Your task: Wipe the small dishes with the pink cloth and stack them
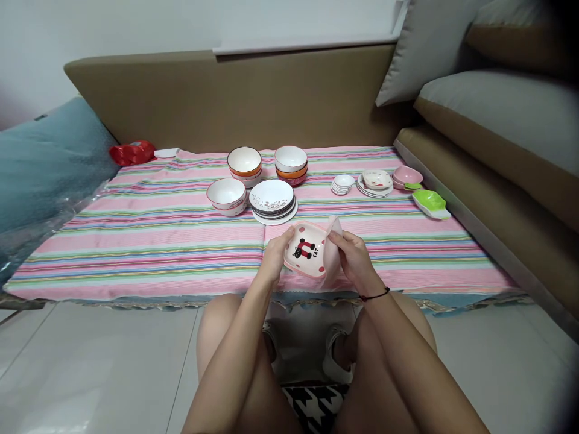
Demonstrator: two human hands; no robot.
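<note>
A squarish white plate (306, 248) with a pink rim, dots and a black-and-red cat drawing is held up above the striped cloth. My left hand (277, 252) grips its left edge, thumb on the rim. In my right hand (355, 253) a pale pink cloth (333, 250) is pinched against the plate's right edge, covering part of it. Just beyond the plate stands a stack of round plates (271, 198), the top one with a floral pattern. A white bowl with a red rim (226, 196) is left of that stack.
Behind are two bowl stacks (244, 160) (291, 159). To the right sit small white dishes (342, 183), plates under a patterned bowl (376, 179), pink bowls (407, 176) and a green leaf-shaped dish (429, 202). A red bundle (132, 153) lies far left. Cushions (502, 114) border the right.
</note>
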